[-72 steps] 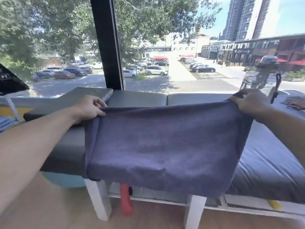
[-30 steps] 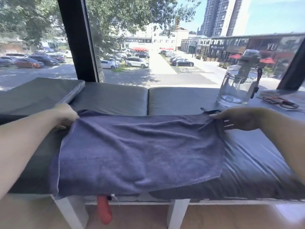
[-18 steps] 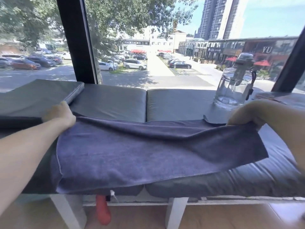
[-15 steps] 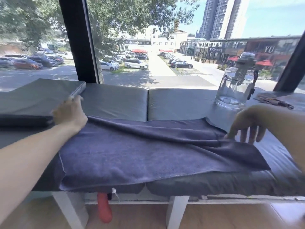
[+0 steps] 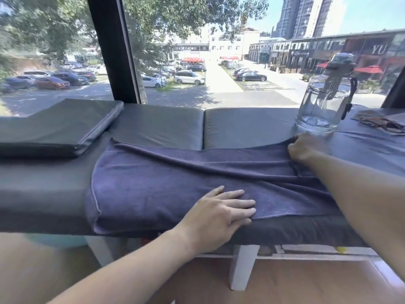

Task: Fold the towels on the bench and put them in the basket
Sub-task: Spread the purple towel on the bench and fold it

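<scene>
A dark purple towel (image 5: 175,183) lies folded lengthwise on the grey padded bench (image 5: 157,126), its folded front edge at the bench's front. My left hand (image 5: 221,212) rests flat, fingers straight, on the towel's near edge at the middle. My right hand (image 5: 303,148) sits at the towel's far right corner with fingers curled on the cloth. No basket is in view.
A clear glass jug (image 5: 324,99) stands on the bench just behind my right hand. A flat dark cushion (image 5: 57,126) lies at the left. Glasses on a cloth (image 5: 383,122) lie at the far right. White bench legs (image 5: 241,266) stand below, a window behind.
My left hand left the towel's far left corner and came down flat on the near edge at the middle. My right hand moved back to the far right corner and curled on it.
</scene>
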Motion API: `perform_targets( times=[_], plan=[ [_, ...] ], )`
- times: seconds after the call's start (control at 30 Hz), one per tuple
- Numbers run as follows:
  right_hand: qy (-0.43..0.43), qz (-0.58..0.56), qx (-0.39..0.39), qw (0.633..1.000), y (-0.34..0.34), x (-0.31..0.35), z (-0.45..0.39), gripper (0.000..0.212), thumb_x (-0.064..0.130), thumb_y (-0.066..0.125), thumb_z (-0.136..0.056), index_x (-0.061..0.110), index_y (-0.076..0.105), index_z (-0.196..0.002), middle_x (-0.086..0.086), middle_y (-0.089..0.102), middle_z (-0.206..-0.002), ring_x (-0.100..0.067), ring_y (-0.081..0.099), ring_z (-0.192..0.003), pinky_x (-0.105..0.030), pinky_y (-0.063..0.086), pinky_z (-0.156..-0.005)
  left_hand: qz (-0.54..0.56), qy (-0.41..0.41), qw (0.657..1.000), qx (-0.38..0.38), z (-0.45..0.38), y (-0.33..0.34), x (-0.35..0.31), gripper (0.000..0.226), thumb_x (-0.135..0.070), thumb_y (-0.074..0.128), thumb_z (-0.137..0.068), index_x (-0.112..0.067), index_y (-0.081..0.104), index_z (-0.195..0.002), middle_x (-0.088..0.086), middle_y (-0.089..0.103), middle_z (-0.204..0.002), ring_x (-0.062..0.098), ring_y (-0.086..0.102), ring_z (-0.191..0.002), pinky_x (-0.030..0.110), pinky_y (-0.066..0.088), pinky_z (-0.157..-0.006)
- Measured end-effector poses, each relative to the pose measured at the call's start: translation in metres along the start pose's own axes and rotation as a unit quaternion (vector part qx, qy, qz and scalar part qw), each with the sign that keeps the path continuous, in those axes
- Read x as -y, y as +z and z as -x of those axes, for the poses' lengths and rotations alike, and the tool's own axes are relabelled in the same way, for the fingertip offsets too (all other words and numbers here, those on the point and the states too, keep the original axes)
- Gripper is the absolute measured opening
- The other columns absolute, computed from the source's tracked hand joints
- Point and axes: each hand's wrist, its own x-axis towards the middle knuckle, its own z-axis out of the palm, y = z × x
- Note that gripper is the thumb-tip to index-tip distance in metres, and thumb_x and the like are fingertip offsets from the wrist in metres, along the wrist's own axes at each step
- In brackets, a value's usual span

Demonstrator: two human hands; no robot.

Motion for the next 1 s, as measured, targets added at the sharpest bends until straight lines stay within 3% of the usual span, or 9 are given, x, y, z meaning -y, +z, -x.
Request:
perform_targets(
  times=[0.1, 0.2, 0.3, 0.4, 0.53, 0.63, 0.73, 0.87, 1.0],
  plan=[
    [0.042, -0.078, -0.007, 0.996, -0.006, -0.013, -0.015, 0.033, 0.028, 0.053, -0.091, 0.01, 0.066, -0.116, -0.02, 0.066, -0.121, -0.04, 0.063, -0.11, -0.043, 0.051, -0.093, -0.023, 0.028, 0.998, -0.052, 0.003, -0.004, 0.003, 0.02, -0.022, 0.057, -0.1, -0.022, 0.076, -0.102, -0.011, 0.075, -0.115, 0.013, 0.066, -0.117, 0.036, 0.053, -0.097],
    [0.082, -0.113, -0.025, 0.99, -0.014, -0.028, -0.028, 0.045, 0.034, 0.055, -0.093, 0.005, 0.059, -0.127, -0.022, 0.063, -0.126, -0.043, 0.061, -0.113, -0.051, 0.052, -0.098, -0.008, 0.028, 0.999, -0.039, 0.003, -0.012, -0.006, 0.014, -0.012, 0.053, -0.1, -0.017, 0.064, -0.091, -0.006, 0.068, -0.101, 0.017, 0.064, -0.099, 0.037, 0.051, -0.084],
    [0.035, -0.106, 0.036, 0.993, -0.013, -0.034, -0.035, 0.054, 0.048, 0.062, -0.093, 0.005, 0.063, -0.127, -0.02, 0.063, -0.13, -0.04, 0.061, -0.115, -0.044, 0.05, -0.1, 0.033, -0.016, 0.999, -0.033, 0.0, -0.017, -0.023, 0.009, -0.025, 0.056, -0.1, -0.018, 0.057, -0.093, -0.009, 0.061, -0.092, 0.013, 0.053, -0.088, 0.033, 0.047, -0.083],
    [0.015, -0.09, 0.1, 0.991, -0.011, -0.037, -0.033, 0.066, 0.063, 0.066, -0.086, 0.004, 0.067, -0.116, -0.018, 0.066, -0.123, -0.038, 0.064, -0.106, -0.043, 0.053, -0.095, 0.015, -0.043, 0.999, -0.008, -0.01, -0.013, -0.029, 0.034, -0.048, 0.064, -0.091, -0.025, 0.058, -0.115, -0.012, 0.061, -0.107, 0.01, 0.053, -0.099, 0.03, 0.045, -0.093],
    [0.079, -0.137, 0.195, 0.968, -0.021, -0.042, -0.021, 0.064, 0.056, 0.076, -0.082, 0.002, 0.056, -0.109, -0.018, 0.06, -0.108, -0.035, 0.06, -0.093, -0.042, 0.057, -0.082, -0.038, -0.013, 0.998, 0.04, -0.02, -0.001, -0.02, 0.048, -0.052, 0.066, -0.088, -0.029, 0.064, -0.13, -0.013, 0.061, -0.133, 0.011, 0.052, -0.125, 0.032, 0.041, -0.105],
    [0.076, -0.11, 0.216, 0.967, -0.03, -0.049, -0.014, 0.05, 0.042, 0.079, -0.085, 0.0, 0.062, -0.105, -0.02, 0.065, -0.106, -0.032, 0.062, -0.085, -0.032, 0.053, -0.06, -0.023, -0.006, 0.999, -0.03, -0.02, 0.005, -0.018, 0.023, -0.044, 0.065, -0.092, -0.032, 0.079, -0.105, -0.016, 0.072, -0.112, 0.01, 0.062, -0.106, 0.033, 0.05, -0.086],
    [0.081, -0.117, 0.219, 0.965, -0.036, -0.057, -0.006, 0.031, 0.027, 0.075, -0.091, -0.001, 0.063, -0.094, -0.017, 0.063, -0.083, -0.027, 0.059, -0.061, -0.029, 0.051, -0.05, -0.006, -0.017, 0.997, -0.075, -0.026, 0.005, -0.024, 0.019, -0.032, 0.061, -0.097, -0.026, 0.078, -0.091, -0.014, 0.073, -0.096, 0.012, 0.062, -0.09, 0.035, 0.051, -0.075],
    [0.087, -0.126, 0.185, 0.971, -0.038, -0.072, -0.003, 0.026, 0.018, 0.072, -0.093, -0.004, 0.06, -0.1, -0.018, 0.06, -0.091, -0.033, 0.061, -0.077, -0.04, 0.057, -0.069, 0.102, -0.014, 0.994, -0.041, -0.027, -0.003, -0.047, 0.019, -0.028, 0.056, -0.101, -0.015, 0.062, -0.088, -0.007, 0.065, -0.086, 0.014, 0.055, -0.079, 0.034, 0.049, -0.073],
    [0.099, -0.1, 0.206, 0.968, -0.046, -0.079, 0.005, 0.031, 0.025, 0.071, -0.094, -0.001, 0.061, -0.107, -0.017, 0.058, -0.092, -0.03, 0.058, -0.074, -0.033, 0.052, -0.062, 0.117, -0.039, 0.992, 0.003, -0.029, -0.004, -0.054, 0.033, -0.054, 0.051, -0.099, -0.023, 0.062, -0.096, -0.013, 0.064, -0.094, 0.008, 0.055, -0.089, 0.029, 0.047, -0.085]
  ],
)
